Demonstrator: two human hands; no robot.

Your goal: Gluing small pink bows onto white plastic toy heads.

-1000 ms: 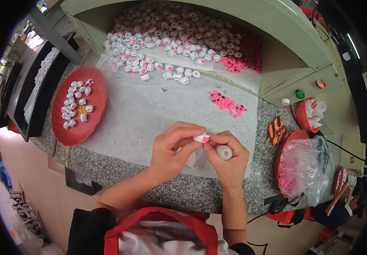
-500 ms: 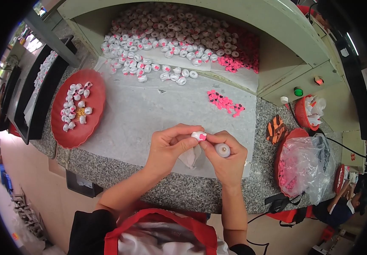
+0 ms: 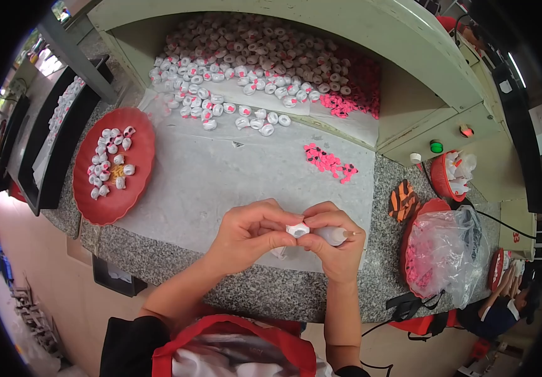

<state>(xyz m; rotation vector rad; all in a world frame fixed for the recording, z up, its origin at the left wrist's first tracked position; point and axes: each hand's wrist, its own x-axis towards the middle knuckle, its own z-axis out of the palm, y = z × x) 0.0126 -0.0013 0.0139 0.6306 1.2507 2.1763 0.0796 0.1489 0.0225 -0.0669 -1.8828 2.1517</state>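
Note:
A small white hollow piece with a pink patch point(image 3: 297, 230) is pinched between both hands, its dark opening facing up. My left hand point(image 3: 249, 231) closes on its left side with thumb and fingertips. With thumb and forefinger, my right hand point(image 3: 340, 254) grips the right side of the same piece. That hand also keeps a small translucent needle-tip bottle point(image 3: 330, 235) in its fingers, the tip pointing right. Beyond the hands, a patch of flat pink pieces point(image 3: 330, 163) lies on the white sheet point(image 3: 221, 169). Part of a pale scrap below the hands is hidden.
Many similar white pieces point(image 3: 252, 63) are heaped under the green cabinet point(image 3: 434, 69). A red scalloped plate point(image 3: 95, 204) at left carries several more. At right are a red basket point(image 3: 440, 176), orange-black striped pieces point(image 3: 403, 200) and a plastic bag point(image 3: 466, 245). A co-worker's arm point(image 3: 503, 286) shows far right.
Both hands have moved slightly down, toward me. The white piece has turned from its pink side to show its opening, and the bottle's tip has swung to the right.

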